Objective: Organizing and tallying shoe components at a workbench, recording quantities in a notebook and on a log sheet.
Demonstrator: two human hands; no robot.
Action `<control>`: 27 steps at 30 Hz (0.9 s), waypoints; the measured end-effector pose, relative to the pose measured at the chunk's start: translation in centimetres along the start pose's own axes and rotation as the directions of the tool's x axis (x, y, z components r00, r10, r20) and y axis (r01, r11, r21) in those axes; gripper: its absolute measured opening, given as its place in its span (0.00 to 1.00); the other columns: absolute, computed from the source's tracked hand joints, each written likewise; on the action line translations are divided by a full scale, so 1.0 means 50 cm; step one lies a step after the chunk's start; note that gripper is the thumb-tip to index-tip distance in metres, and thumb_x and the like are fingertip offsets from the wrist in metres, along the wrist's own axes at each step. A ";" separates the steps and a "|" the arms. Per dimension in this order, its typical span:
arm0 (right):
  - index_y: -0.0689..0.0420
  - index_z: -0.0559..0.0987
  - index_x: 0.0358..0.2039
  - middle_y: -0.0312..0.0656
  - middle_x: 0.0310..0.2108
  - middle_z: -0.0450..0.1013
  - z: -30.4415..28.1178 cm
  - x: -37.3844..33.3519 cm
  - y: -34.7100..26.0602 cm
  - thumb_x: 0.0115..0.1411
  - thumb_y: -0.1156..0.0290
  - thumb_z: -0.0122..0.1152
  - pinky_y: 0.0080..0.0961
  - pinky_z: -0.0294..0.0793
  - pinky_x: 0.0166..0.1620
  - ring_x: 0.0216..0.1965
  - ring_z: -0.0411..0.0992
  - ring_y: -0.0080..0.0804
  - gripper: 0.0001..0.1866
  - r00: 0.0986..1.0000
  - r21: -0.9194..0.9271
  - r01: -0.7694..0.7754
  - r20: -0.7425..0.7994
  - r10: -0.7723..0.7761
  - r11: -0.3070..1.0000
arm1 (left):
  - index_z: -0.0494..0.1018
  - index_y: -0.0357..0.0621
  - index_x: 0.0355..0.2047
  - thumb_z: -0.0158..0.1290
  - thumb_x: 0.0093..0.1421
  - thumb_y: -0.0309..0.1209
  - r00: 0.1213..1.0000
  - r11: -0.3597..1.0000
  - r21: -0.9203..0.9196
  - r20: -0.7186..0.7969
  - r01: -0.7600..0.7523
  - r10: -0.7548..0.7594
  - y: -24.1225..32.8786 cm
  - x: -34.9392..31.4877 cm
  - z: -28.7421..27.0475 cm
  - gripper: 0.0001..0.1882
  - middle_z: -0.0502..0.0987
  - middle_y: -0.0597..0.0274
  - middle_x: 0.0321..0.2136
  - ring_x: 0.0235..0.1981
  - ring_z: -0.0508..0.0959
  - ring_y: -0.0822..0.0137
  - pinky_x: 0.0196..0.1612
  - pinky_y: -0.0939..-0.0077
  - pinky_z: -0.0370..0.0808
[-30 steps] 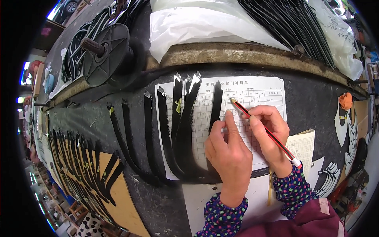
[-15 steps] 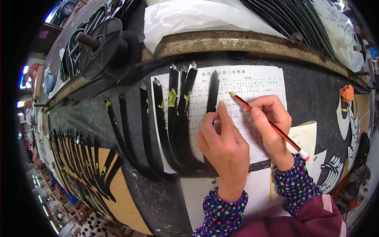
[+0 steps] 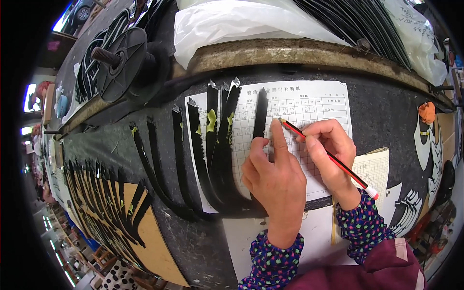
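A printed form sheet point(image 3: 333, 113) with a grid and handwritten entries lies on the dark table. My right hand point(image 3: 333, 154) grips a red-and-black pencil point(image 3: 344, 167) with a white and red end; its point is at the grid, close to my left fingertip. My left hand point(image 3: 275, 179) rests on the sheet, index finger stretched out against the grid and the other fingers curled. From under its thumb a black strip point(image 3: 261, 111) sticks out, pinched there. Left of it several more black strips point(image 3: 194, 130) lie partly over the sheet, some with yellow-green patches and ragged edges.
A tan board point(image 3: 159, 256) at left carries many black strips. A black spool point(image 3: 123, 63) stands at the far left, beyond a worn metal rail point(image 3: 290, 50). White plastic point(image 3: 217, 24) lies behind the rail. A small notebook point(image 3: 374, 162) and white cut pieces point(image 3: 408, 208) lie at right.
The pencil point has shifted slightly left and nearer to me across the grid. My left index finger has stretched a little farther up the sheet, almost meeting the pencil point.
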State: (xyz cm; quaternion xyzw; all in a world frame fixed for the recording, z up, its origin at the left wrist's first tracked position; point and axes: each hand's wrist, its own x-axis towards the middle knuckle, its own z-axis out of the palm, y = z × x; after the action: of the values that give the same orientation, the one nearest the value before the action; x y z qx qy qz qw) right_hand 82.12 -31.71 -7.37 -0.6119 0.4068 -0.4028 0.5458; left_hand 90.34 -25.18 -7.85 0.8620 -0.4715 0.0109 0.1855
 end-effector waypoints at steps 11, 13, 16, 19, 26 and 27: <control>0.64 0.75 0.36 0.34 0.25 0.73 -0.009 0.017 0.015 0.57 0.83 0.55 0.12 0.66 0.28 0.23 0.65 0.13 0.06 0.999 -0.053 0.038 -0.027 -0.040 0.998 | 0.71 0.60 0.58 0.55 0.55 0.29 1.000 0.998 0.061 0.031 -0.002 0.000 0.010 0.016 0.015 0.28 0.63 0.63 0.46 0.40 0.66 0.60 0.44 0.65 0.66; 0.64 0.75 0.36 0.34 0.25 0.72 -0.006 0.023 0.023 0.56 0.83 0.55 0.13 0.65 0.27 0.23 0.65 0.13 0.06 0.997 -0.080 0.070 -0.021 -0.072 0.994 | 0.72 0.60 0.58 0.54 0.54 0.28 1.000 0.998 0.060 0.030 -0.003 0.002 0.008 0.020 0.018 0.28 0.63 0.63 0.46 0.40 0.66 0.61 0.43 0.65 0.66; 0.65 0.75 0.35 0.34 0.25 0.72 -0.004 0.029 0.025 0.56 0.85 0.55 0.13 0.65 0.26 0.22 0.64 0.13 0.06 0.997 -0.078 0.075 -0.020 -0.077 0.994 | 0.72 0.60 0.58 0.54 0.54 0.28 0.999 0.998 0.055 0.034 -0.006 0.004 0.005 0.024 0.024 0.28 0.63 0.64 0.46 0.40 0.66 0.61 0.43 0.65 0.65; 0.65 0.74 0.36 0.36 0.27 0.73 -0.007 0.033 0.026 0.56 0.85 0.54 0.13 0.66 0.28 0.24 0.65 0.14 0.07 0.997 -0.081 0.081 0.010 -0.081 0.993 | 0.72 0.60 0.57 0.55 0.54 0.28 0.999 0.999 0.041 0.045 -0.001 0.000 0.006 0.027 0.025 0.28 0.63 0.64 0.45 0.39 0.66 0.62 0.42 0.66 0.65; 0.66 0.72 0.39 0.42 0.34 0.76 0.004 0.017 0.029 0.59 0.83 0.51 0.16 0.69 0.33 0.28 0.67 0.16 0.07 1.000 -0.026 0.003 0.022 -0.002 1.000 | 0.72 0.59 0.57 0.55 0.54 0.29 0.999 0.999 -0.004 0.042 0.034 -0.034 -0.012 0.017 0.025 0.28 0.63 0.65 0.45 0.39 0.66 0.62 0.41 0.67 0.65; 0.66 0.72 0.38 0.43 0.34 0.76 0.008 0.013 0.028 0.60 0.82 0.52 0.17 0.70 0.33 0.28 0.68 0.17 0.06 1.000 -0.015 -0.013 0.013 0.013 1.000 | 0.72 0.59 0.58 0.56 0.54 0.30 0.999 0.999 -0.012 0.040 0.030 -0.029 -0.016 0.014 0.025 0.28 0.63 0.65 0.45 0.39 0.66 0.62 0.41 0.67 0.65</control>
State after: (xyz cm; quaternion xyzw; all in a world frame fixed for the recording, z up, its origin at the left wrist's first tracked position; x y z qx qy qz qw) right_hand 82.65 -32.29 -8.79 -0.6161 0.4103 -0.3919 0.5464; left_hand 91.21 -25.77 -9.12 0.8678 -0.4624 -0.0119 0.1818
